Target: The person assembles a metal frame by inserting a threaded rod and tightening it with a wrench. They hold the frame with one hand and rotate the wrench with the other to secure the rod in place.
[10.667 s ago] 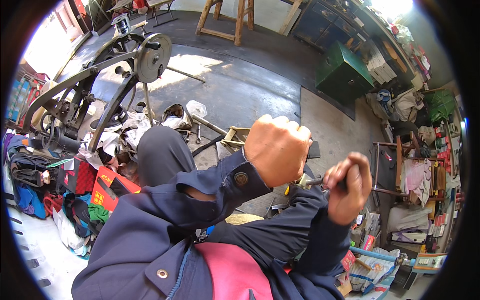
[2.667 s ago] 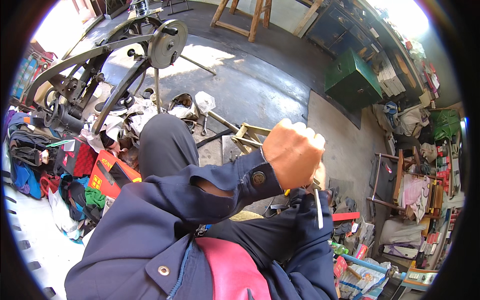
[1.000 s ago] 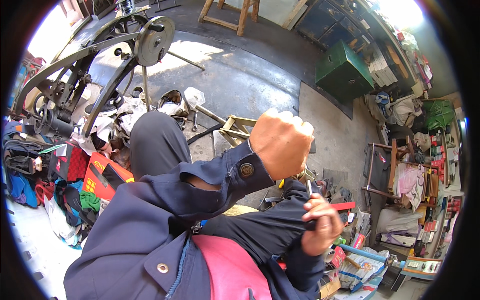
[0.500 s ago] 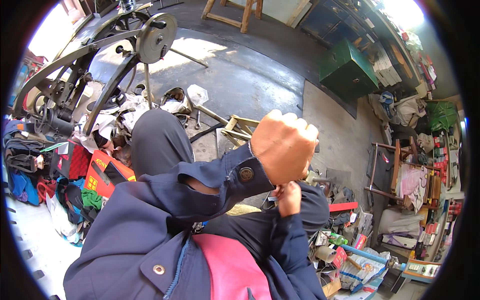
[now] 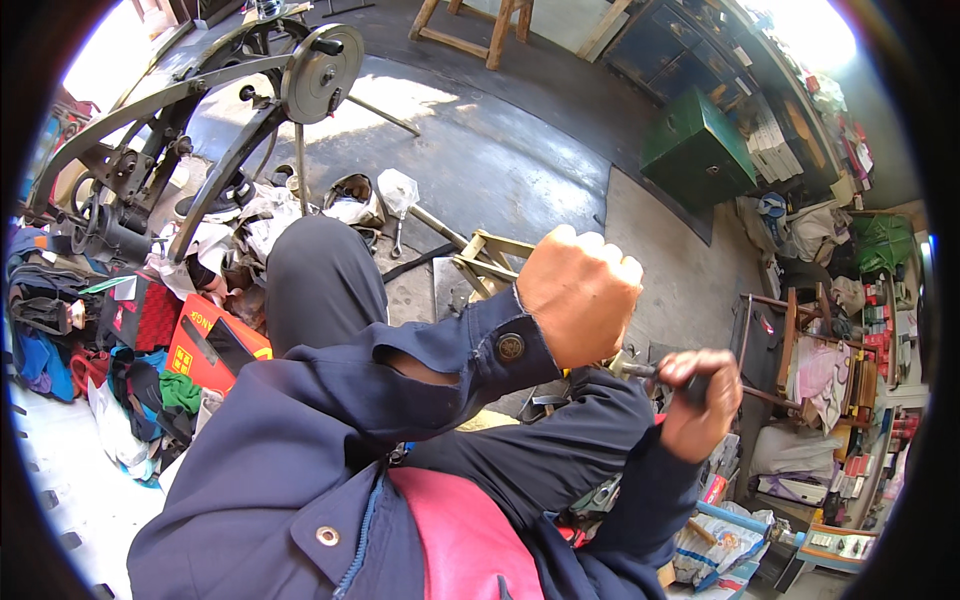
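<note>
My left hand (image 5: 582, 297) is closed in a fist above my knee, back of the hand upward. Whatever its fingers hold, if anything, is hidden beneath it. To its right, my right hand (image 5: 703, 400) is wrapped round a dark-handled tool (image 5: 640, 370) with a short metal shaft pointing toward the left fist. Slight blur on the right fingers hides the tool's exact kind. Just below the left fist, small metal parts (image 5: 548, 402) show beside my trouser leg.
A black cast-iron machine with a round wheel (image 5: 322, 75) stands at far left. Cloth scraps and a red-orange box (image 5: 215, 345) lie at left. A green metal box (image 5: 698, 150), a wooden rack (image 5: 790, 345) and a blue-edged tray (image 5: 725, 545) are at right.
My right hand has moved from under the left fist out to the right and now grips the dark-handled tool. The left fist has shifted slightly right.
</note>
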The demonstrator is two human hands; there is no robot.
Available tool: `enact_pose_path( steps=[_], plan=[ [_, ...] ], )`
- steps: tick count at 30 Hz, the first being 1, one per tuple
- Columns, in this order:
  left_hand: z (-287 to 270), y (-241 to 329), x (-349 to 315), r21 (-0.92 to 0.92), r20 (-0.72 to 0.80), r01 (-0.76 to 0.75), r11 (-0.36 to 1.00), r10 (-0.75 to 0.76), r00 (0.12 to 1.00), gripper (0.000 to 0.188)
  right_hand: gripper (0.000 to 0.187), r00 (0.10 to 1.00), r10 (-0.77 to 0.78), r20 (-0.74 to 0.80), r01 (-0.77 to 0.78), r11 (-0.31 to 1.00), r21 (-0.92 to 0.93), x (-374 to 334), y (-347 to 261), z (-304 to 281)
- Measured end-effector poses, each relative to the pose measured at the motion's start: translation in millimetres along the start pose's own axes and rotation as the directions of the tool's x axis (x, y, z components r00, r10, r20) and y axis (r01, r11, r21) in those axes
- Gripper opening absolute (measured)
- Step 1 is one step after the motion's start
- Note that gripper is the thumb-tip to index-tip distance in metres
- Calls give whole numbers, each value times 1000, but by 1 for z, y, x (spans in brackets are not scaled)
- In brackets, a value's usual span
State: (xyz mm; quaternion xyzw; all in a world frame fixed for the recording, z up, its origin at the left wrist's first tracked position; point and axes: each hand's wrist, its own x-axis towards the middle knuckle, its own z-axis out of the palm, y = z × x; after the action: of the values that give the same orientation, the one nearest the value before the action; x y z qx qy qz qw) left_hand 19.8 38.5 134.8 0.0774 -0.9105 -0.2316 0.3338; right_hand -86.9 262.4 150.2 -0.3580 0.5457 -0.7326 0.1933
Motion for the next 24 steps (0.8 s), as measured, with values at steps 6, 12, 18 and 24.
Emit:
enact_pose_path(
  steps=[6,12,18,24],
  plan=[
    [3,3,4,13,32,-15,1000,14,999,15,34,960,-119,-254,11,921,-388,-116,37,50],
    [-2,1,0,8,-3,0,1000,0,1000,15,36,699,653,-291,-680,734,13,-182,109,42],
    [-4,-6,3,24,-98,2,1000,1,995,13,38,496,833,-243,-728,552,406,-130,180,-10],
    [-9,-11,-2,20,-86,7,1000,-6,996,13,36,467,881,-79,-669,410,619,-90,205,-40]
  ],
)
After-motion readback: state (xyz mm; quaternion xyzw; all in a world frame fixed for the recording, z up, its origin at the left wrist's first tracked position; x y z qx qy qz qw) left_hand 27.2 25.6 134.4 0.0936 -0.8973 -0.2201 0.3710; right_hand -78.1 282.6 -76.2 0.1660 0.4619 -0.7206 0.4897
